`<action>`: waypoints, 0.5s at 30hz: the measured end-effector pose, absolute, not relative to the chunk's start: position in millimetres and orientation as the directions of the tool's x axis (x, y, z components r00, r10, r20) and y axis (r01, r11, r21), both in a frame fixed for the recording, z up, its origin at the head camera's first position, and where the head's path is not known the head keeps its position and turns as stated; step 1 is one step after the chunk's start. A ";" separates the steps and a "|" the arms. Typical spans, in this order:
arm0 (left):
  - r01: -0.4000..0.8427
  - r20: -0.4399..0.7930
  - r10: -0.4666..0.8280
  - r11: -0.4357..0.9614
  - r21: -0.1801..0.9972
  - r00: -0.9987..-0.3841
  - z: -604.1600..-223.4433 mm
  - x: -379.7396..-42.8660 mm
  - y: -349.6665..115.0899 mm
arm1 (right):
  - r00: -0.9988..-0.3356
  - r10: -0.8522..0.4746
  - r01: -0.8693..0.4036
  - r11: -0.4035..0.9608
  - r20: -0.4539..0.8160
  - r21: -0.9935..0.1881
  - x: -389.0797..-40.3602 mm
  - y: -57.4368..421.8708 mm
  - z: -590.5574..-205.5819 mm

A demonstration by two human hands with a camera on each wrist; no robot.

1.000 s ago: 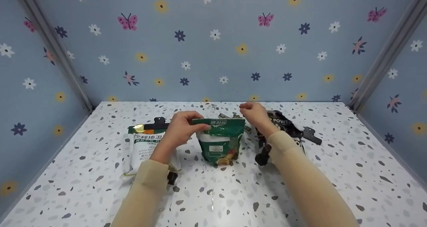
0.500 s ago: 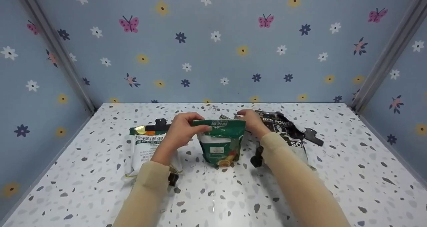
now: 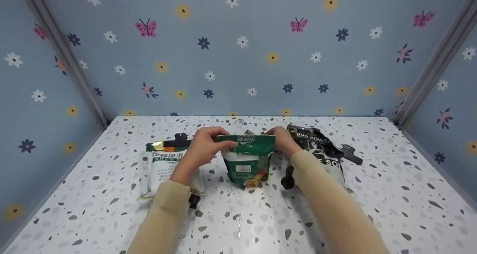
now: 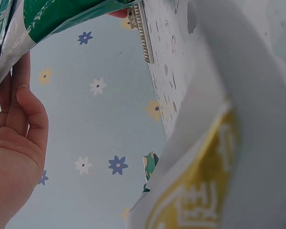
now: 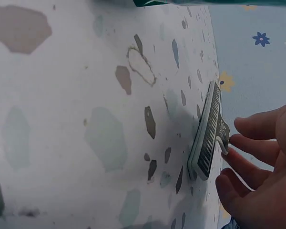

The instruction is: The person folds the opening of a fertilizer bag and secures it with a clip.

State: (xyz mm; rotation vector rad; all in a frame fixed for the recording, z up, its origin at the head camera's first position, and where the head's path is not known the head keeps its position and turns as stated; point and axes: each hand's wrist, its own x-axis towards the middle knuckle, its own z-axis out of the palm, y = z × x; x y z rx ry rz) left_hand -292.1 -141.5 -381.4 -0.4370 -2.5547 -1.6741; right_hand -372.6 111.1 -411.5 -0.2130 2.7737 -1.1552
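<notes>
A green pouch [image 3: 244, 157] with a fruit picture stands upright mid-table. At its upper left edge my left hand [image 3: 203, 146] pinches it, thumb in front and fingers behind. Behind the pouch's right side is my right hand [image 3: 284, 140], its fingers mostly hidden in the head view. The right wrist view shows a long ribbed bag clip [image 5: 207, 136] on the table. My right fingertips [image 5: 233, 143] are right at its handle, thumb and fingers spread apart. Only an end of that clip [image 3: 249, 132] shows above the pouch in the head view.
Left of the pouch lies a white printed bag [image 3: 164, 170] with a black clip [image 3: 178, 141] along its top. A black bag [image 3: 313, 144] lies to the right, with black clips [image 3: 352, 155] at its side and lower left. A flowered wall [image 3: 238, 60] closes the back.
My right hand has moved down and left, from above the clip to behind the pouch's right edge. The left hand keeps its pinch on the pouch. More of the black bag shows.
</notes>
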 end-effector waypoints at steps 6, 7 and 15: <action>0.272 0.205 0.212 0.370 0.888 -0.956 -381.2 -292.3 -141.7 | -0.982 -0.179 -0.084 0.688 -0.056 -0.721 -371.8 109.9 -411.3; 0.274 0.206 0.212 0.369 0.888 -0.955 -381.3 -292.2 -141.9 | -0.985 -0.167 -0.078 0.680 -0.050 -0.729 -371.4 109.9 -411.3; 0.272 0.202 0.219 0.367 0.889 -0.955 -380.6 -291.5 -142.3 | -1.000 0.004 0.025 0.575 -0.027 -0.818 -370.2 110.5 -413.7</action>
